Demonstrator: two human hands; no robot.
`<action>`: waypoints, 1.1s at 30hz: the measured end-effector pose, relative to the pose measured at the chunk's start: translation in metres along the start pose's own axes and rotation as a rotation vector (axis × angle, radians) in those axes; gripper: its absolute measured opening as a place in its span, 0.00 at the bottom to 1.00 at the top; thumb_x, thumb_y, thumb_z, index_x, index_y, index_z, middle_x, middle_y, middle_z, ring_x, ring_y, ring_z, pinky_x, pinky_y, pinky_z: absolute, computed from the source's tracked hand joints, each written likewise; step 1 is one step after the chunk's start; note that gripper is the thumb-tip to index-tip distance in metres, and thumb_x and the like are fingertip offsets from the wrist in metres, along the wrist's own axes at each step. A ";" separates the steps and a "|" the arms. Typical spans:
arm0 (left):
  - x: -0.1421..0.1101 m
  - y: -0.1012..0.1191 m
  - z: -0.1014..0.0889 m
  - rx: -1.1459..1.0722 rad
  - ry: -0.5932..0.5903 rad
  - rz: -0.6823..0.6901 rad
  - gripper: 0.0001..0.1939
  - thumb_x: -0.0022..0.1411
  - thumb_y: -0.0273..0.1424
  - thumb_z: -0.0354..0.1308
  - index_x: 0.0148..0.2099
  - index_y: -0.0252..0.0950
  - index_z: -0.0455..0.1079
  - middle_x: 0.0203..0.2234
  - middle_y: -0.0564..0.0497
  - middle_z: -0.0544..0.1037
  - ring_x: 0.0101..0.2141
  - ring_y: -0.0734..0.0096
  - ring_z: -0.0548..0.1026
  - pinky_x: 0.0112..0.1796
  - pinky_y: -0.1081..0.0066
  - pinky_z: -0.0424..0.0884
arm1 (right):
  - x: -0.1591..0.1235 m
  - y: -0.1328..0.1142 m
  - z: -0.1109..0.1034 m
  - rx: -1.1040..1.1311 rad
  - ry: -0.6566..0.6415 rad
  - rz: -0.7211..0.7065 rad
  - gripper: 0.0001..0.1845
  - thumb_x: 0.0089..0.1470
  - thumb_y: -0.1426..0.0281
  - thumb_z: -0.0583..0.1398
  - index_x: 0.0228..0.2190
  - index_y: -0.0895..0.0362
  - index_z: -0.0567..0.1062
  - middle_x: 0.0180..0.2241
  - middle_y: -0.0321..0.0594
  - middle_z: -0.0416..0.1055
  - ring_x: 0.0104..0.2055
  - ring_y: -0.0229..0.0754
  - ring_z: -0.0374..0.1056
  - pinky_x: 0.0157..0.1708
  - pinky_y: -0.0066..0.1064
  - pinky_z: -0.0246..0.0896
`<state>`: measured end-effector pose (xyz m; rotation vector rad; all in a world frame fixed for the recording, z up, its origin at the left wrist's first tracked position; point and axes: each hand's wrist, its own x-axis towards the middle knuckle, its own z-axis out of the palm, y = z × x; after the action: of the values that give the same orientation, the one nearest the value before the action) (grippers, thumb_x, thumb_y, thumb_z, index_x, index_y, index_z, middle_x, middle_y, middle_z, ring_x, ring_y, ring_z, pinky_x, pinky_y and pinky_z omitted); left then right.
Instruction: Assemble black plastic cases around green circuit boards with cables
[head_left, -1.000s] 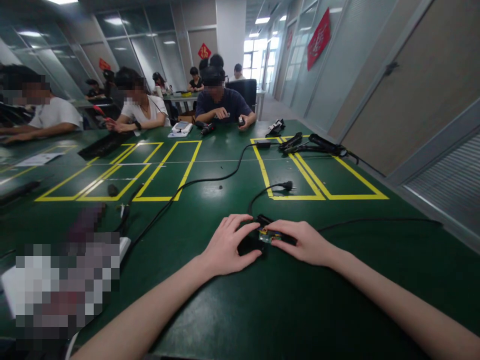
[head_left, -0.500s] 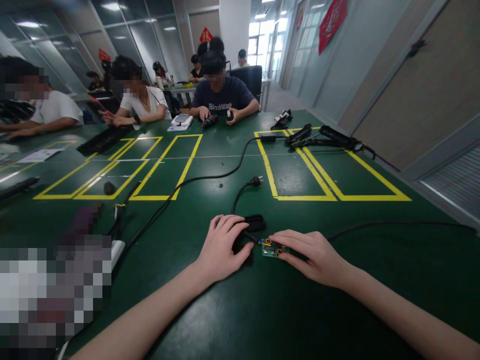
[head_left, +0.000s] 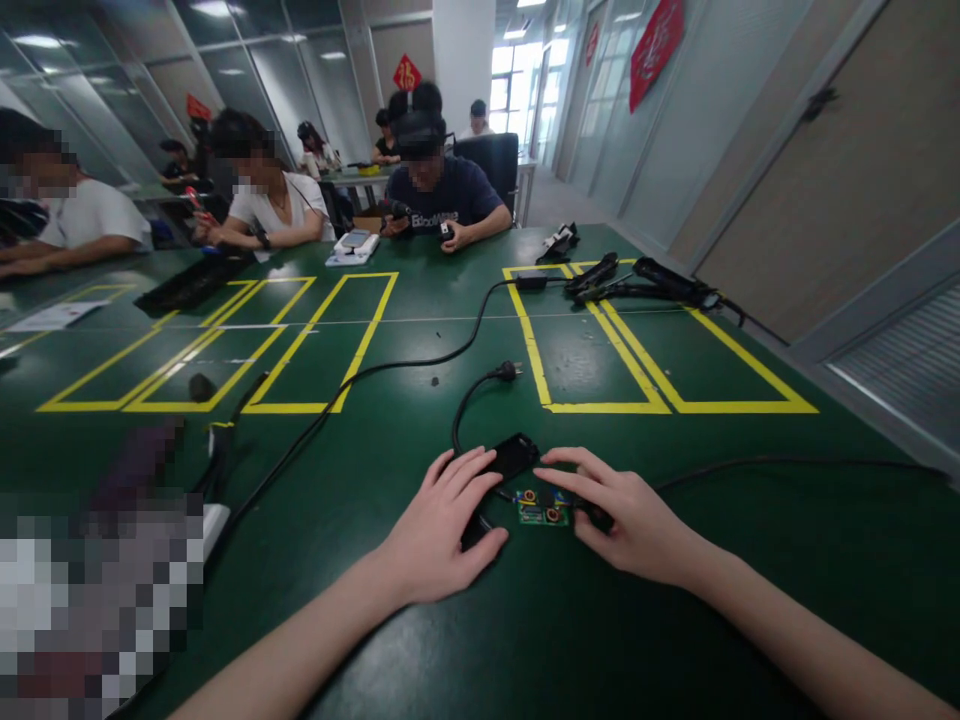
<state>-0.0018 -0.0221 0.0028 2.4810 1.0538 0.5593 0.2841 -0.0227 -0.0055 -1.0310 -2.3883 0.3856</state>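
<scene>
A small green circuit board with copper-wound coils lies on the table between my hands. Wires join it to a black cable on either side. Just behind it a shallow black plastic case half rests at a slant. My left hand lies over the plug cable and a dark piece mostly hidden under the palm; its fingertips overlap the case half's near end, thumb apart. At the board's right end, my right hand has its fingers apart, index reaching towards the case half, thumb beside the black cable.
A power plug sits behind my hands. A long black cord crosses the green table, which has yellow tape outlines. Black cable bundles lie at the back right. Co-workers sit opposite; pixelated items fill the near left.
My right fingers have come off the board and spread. The case half has turned from level to slanted. The co-worker opposite has raised a dark tool from the table.
</scene>
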 end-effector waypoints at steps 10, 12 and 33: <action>0.001 -0.002 0.002 -0.098 -0.099 0.020 0.44 0.52 0.20 0.52 0.72 0.39 0.57 0.72 0.43 0.61 0.73 0.54 0.55 0.71 0.37 0.42 | 0.008 -0.001 0.001 -0.002 -0.029 0.044 0.26 0.54 0.79 0.54 0.52 0.51 0.76 0.58 0.45 0.74 0.43 0.43 0.80 0.39 0.33 0.78; 0.002 -0.001 0.003 -0.093 -0.082 0.025 0.45 0.51 0.22 0.54 0.72 0.39 0.57 0.72 0.42 0.61 0.72 0.51 0.57 0.71 0.36 0.42 | 0.009 -0.003 0.002 0.031 -0.027 0.047 0.25 0.54 0.80 0.54 0.50 0.53 0.77 0.54 0.46 0.76 0.43 0.43 0.79 0.39 0.32 0.77; 0.009 0.013 0.016 -0.025 0.141 -0.195 0.22 0.58 0.28 0.66 0.56 0.42 0.73 0.62 0.45 0.75 0.64 0.45 0.69 0.68 0.29 0.44 | 0.039 -0.033 0.031 0.322 0.068 0.211 0.17 0.49 0.79 0.58 0.40 0.54 0.79 0.44 0.41 0.77 0.39 0.42 0.76 0.37 0.31 0.70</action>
<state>0.0194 -0.0267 -0.0029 2.3116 1.3165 0.6898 0.2243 -0.0179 -0.0035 -1.1235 -2.0750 0.7699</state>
